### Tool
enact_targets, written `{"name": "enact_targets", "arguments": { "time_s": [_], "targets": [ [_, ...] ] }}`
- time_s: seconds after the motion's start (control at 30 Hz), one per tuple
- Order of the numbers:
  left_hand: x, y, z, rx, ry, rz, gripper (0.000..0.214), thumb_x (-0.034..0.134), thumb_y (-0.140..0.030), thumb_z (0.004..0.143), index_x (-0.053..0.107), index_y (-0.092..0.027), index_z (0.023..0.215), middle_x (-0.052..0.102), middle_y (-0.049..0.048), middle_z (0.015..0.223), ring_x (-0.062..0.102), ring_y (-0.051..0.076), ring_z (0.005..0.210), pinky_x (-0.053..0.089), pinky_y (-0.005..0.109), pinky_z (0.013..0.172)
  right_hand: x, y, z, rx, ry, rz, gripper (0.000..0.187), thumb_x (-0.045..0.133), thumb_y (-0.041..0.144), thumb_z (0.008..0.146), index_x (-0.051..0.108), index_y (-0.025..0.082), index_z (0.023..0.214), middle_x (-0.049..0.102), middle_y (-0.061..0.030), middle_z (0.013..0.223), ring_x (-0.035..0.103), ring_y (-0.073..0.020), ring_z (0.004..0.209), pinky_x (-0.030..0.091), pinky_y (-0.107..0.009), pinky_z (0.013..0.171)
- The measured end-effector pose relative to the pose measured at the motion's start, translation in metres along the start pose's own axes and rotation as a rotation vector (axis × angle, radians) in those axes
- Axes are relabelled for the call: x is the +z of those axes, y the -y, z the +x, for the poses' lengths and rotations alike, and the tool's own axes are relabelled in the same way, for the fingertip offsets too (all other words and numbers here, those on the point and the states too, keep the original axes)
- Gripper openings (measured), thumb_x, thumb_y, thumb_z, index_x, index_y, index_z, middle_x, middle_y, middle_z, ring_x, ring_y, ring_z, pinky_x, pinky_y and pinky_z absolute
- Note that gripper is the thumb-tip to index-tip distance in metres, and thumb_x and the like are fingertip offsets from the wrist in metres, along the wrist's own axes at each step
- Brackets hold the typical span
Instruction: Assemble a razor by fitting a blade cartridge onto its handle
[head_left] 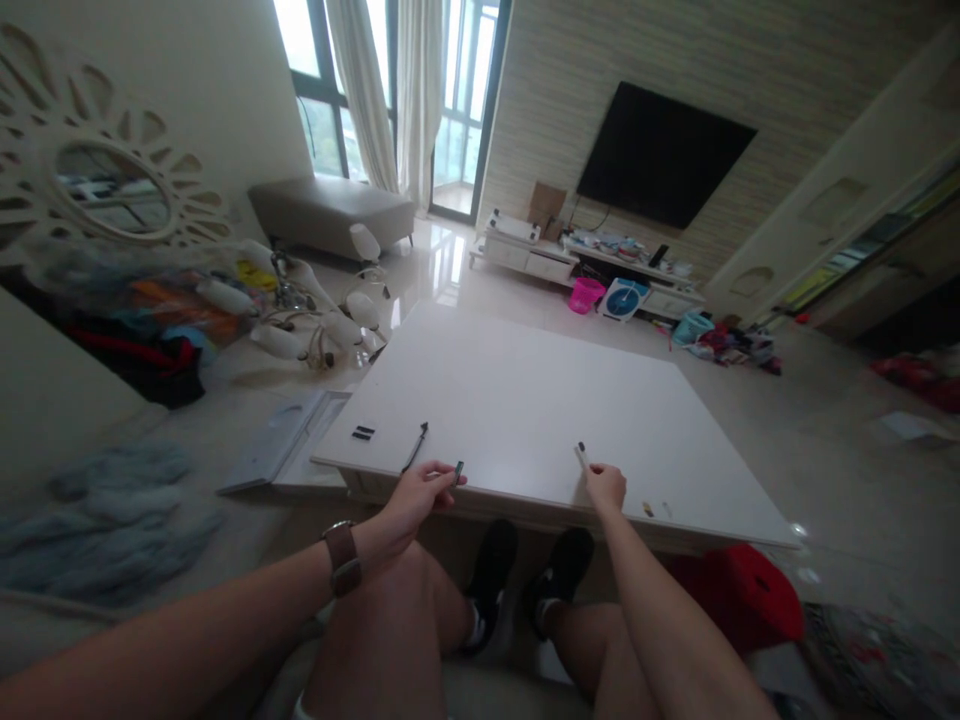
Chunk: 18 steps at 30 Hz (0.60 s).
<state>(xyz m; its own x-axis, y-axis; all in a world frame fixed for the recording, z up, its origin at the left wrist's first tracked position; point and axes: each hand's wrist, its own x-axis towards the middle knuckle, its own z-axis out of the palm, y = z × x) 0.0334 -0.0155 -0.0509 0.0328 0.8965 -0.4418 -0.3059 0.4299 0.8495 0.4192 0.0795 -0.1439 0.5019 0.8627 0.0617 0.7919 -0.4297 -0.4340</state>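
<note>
Over the near edge of a white table (517, 390), my left hand (427, 492) pinches a small dark flat piece (459, 469) between thumb and fingertips. My right hand (606, 488) is closed on a thin whitish stick with a dark tip (580, 452), which points up and away over the tabletop. Just left of my left hand lies a slim black pen-like tool (417, 445). Farther left are two short dark strips (364, 433) side by side. Beyond my right hand, near the edge, sit a small brownish piece (647, 509) and a pale loop-like item (666, 509).
A red cylindrical stool or roll (754, 595) stands by the table's right near corner. A chandelier with white shades (330, 335) and bagged items fill the floor at left. An open flat white box (281, 440) touches the table's left side. My knees are below the edge.
</note>
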Motion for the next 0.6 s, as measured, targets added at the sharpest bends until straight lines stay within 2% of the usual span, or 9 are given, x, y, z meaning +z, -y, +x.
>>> {"name": "enact_targets", "arguments": {
  "time_s": [0.2, 0.33, 0.47, 0.53, 0.6],
  "targets": [
    [0.001, 0.006, -0.001, -0.021, 0.033, 0.013, 0.042, 0.086, -0.041, 0.059, 0.063, -0.013, 0.081, 0.074, 0.0102, 0.086, 0.06, 0.01, 0.057, 0.048, 0.023, 0.061, 0.005, 0.001, -0.005, -0.006, -0.05, 0.071, 0.029, 0.06, 0.037, 0.076, 0.078, 0.017, 0.085, 0.075, -0.0184, 0.089, 0.071, -0.0276, 0.076, 0.05, -0.032, 0.061],
    [0.002, 0.007, -0.003, -0.007, 0.064, 0.027, 0.04, 0.088, -0.038, 0.059, 0.066, -0.012, 0.082, 0.073, 0.0088, 0.079, 0.065, 0.012, 0.064, 0.051, 0.024, 0.065, -0.002, 0.014, -0.012, -0.04, -0.075, 0.128, 0.035, 0.057, 0.042, 0.076, 0.076, 0.014, 0.083, 0.073, -0.0203, 0.084, 0.069, -0.0276, 0.077, 0.05, -0.033, 0.063],
    [0.004, 0.004, -0.005, 0.031, 0.078, 0.04, 0.039, 0.088, -0.033, 0.059, 0.069, -0.013, 0.085, 0.072, 0.0067, 0.072, 0.067, 0.015, 0.067, 0.053, 0.026, 0.068, -0.013, 0.052, -0.017, -0.118, -0.047, 0.209, 0.044, 0.052, 0.044, 0.079, 0.073, 0.008, 0.094, 0.071, -0.0221, 0.09, 0.066, -0.0273, 0.084, 0.05, -0.035, 0.072],
    [0.005, 0.002, -0.006, 0.05, 0.072, 0.05, 0.036, 0.088, -0.028, 0.058, 0.07, -0.013, 0.085, 0.073, 0.0071, 0.073, 0.067, 0.016, 0.067, 0.053, 0.028, 0.07, -0.016, 0.082, -0.024, -0.206, 0.048, 0.271, 0.045, 0.052, 0.045, 0.081, 0.072, 0.007, 0.097, 0.071, -0.02, 0.09, 0.066, -0.0256, 0.082, 0.051, -0.035, 0.074],
    [0.005, 0.0, -0.007, 0.077, 0.057, 0.066, 0.033, 0.088, -0.024, 0.057, 0.071, -0.014, 0.083, 0.073, 0.007, 0.075, 0.067, 0.016, 0.068, 0.053, 0.028, 0.071, -0.02, 0.113, -0.038, -0.327, 0.203, 0.343, 0.043, 0.054, 0.046, 0.082, 0.072, 0.009, 0.095, 0.072, -0.0154, 0.088, 0.066, -0.0224, 0.079, 0.051, -0.033, 0.074]
  ]
}}
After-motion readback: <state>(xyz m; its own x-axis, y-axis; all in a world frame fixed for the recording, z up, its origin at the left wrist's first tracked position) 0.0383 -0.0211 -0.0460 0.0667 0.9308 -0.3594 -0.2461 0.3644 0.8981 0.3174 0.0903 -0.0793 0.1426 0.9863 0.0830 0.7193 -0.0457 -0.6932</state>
